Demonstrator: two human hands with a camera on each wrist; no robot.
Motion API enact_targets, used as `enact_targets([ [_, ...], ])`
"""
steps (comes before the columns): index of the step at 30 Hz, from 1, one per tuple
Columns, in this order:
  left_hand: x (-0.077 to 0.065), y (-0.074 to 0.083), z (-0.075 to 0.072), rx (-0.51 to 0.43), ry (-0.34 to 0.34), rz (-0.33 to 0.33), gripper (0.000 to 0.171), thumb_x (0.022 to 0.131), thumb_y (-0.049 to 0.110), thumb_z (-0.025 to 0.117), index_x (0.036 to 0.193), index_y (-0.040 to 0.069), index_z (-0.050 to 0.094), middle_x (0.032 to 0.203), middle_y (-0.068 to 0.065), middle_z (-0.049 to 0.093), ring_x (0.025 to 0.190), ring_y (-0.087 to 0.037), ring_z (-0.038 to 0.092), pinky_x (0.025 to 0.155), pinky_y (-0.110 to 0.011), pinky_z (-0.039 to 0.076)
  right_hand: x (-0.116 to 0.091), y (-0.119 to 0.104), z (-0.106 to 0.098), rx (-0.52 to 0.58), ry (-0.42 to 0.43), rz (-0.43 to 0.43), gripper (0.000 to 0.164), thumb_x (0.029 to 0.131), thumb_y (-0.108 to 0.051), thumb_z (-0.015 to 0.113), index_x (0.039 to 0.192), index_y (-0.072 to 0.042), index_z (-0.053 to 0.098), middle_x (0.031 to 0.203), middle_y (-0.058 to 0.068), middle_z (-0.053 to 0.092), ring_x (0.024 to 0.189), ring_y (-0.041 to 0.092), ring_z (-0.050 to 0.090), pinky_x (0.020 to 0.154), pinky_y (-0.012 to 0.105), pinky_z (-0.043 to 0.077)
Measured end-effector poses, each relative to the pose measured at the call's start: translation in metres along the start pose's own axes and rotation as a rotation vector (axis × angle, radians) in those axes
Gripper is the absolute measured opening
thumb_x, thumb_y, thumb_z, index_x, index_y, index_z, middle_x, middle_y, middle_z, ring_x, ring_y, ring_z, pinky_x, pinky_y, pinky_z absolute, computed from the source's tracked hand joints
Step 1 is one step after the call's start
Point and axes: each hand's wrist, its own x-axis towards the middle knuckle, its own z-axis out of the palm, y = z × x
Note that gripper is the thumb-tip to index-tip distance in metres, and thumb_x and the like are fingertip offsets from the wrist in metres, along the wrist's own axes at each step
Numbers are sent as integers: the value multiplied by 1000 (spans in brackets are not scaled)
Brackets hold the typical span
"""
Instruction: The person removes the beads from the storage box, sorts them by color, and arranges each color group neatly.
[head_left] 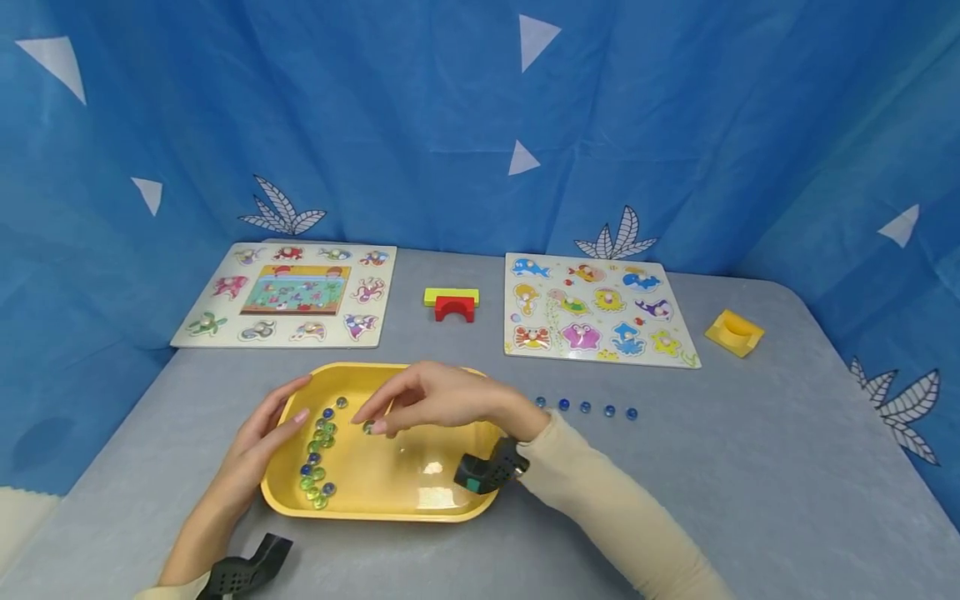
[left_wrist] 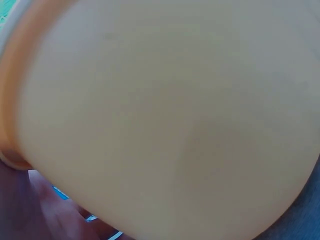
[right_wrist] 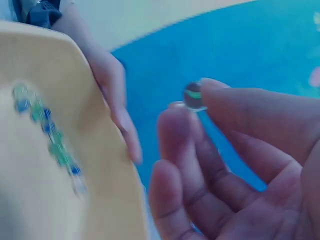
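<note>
My right hand (head_left: 442, 395) is over the yellow tub (head_left: 382, 517), pinching a clear glass marble (right_wrist: 194, 96) with a green streak between thumb and fingertips. On the tub's left side, my left hand (head_left: 251, 442) grips the rim, its thumb over the edge and its fingers along the outer wall. Several blue and green marbles (head_left: 328, 429) lie gathered in a wavy line along the tub's left end. The tub's pale wall (left_wrist: 165, 110) fills most of the left wrist view, with part of the left hand showing at the lower left.
A row of several blue marbles (head_left: 586, 407) lies on the grey table right of the tub. Behind stand two sea-animal peg puzzles (head_left: 352, 283) (head_left: 600, 312), with a red arch block (head_left: 454, 308) and a yellow-green block (head_left: 450, 292) between them. A yellow block (head_left: 735, 332) lies far right.
</note>
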Motion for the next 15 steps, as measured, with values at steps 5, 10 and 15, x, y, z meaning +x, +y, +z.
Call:
enact_targets([
  [5, 0, 0, 1, -8, 4, 23, 49, 95, 29, 43, 141, 21, 29, 148, 6, 23, 139, -5, 11, 88, 5, 22, -60, 20, -19, 28, 207, 23, 29, 87, -16, 59, 114, -5, 62, 111, 8, 64, 92, 19, 60, 84, 27, 50],
  [10, 0, 2, 0, -17, -2, 38, 49, 95, 28, 44, 141, 20, 30, 147, 8, 25, 137, -1, 12, 89, 4, 21, -120, 58, -27, 49, 441, 171, 34, 87, -27, 60, 114, -7, 62, 112, 10, 63, 94, 22, 61, 84, 32, 50],
  [15, -1, 2, 0, -45, -11, 56, 49, 95, 25, 44, 141, 19, 30, 145, 11, 27, 132, 7, 16, 89, 2, 24, -168, 89, -25, -19, 599, 278, 34, 86, -30, 59, 111, -6, 63, 106, 14, 64, 83, 18, 61, 73, 32, 50],
])
